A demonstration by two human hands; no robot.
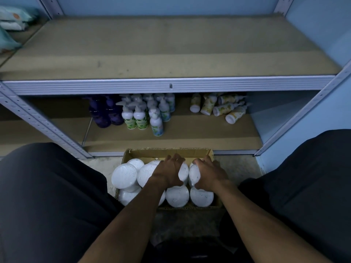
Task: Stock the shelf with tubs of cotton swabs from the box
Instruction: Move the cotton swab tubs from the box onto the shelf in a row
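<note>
A cardboard box (171, 152) sits on the floor between my knees, packed with several round white tubs of cotton swabs (124, 175). My left hand (169, 172) wraps around one tub (183, 172) in the middle of the box. My right hand (209, 172) wraps around the tub (194, 175) beside it. Both tubs are tilted up, still inside the box. The brown shelf board (167, 48) above has no tubs on it.
The lower shelf holds purple bottles (106, 112), white pump bottles (144, 112) and fallen yellow-patterned bottles (220, 107). Teal packets (11, 21) lie at the far left. Metal uprights (43, 122) flank the shelf. My dark-clothed knees (47, 196) frame the box.
</note>
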